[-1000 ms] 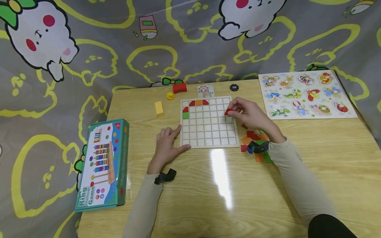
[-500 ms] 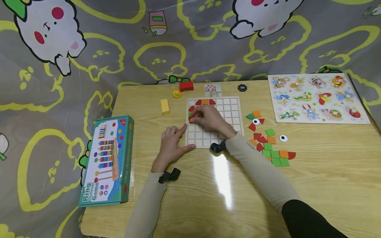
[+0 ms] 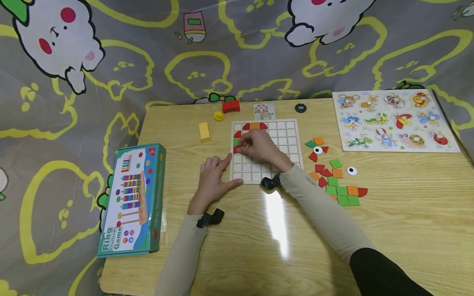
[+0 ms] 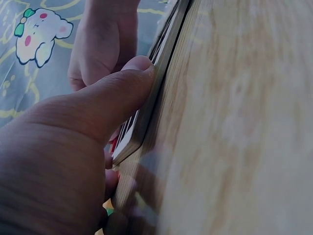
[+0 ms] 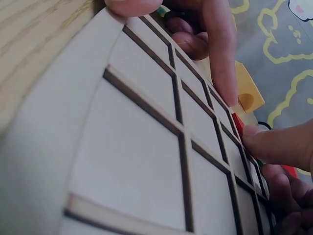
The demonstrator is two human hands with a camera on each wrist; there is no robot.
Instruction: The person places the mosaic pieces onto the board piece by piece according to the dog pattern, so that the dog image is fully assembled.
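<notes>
A wooden grid board point(image 3: 292, 141) lies on the table. My right hand point(image 3: 259, 146) reaches across it and pinches a small red tile point(image 3: 235, 150) between thumb and fingertips at the left column, just below a green square tile point(image 3: 235, 141). The right wrist view has the thumb right against the red tile point(image 5: 238, 122); its shape is mostly hidden. At the board's near left corner, my left hand point(image 3: 212, 181) spreads thumb and index finger along two edges. Red rounded tiles point(image 3: 238, 134) and an orange square point(image 3: 255, 126) sit in cells at the far left.
Loose tiles point(image 3: 342, 191) in red, green and orange lie right of the board, with two eye discs point(image 3: 352, 171). Behind are a picture card point(image 3: 264, 111), black chip point(image 3: 300, 108) and red block point(image 3: 231, 106). An insect puzzle point(image 3: 398, 121) and game box point(image 3: 131, 201) flank the sides.
My right hand has carried the red tile from the board's right side to its left column, then stayed there, the tile now lower against the cell. My left hand has stayed at the corner.
</notes>
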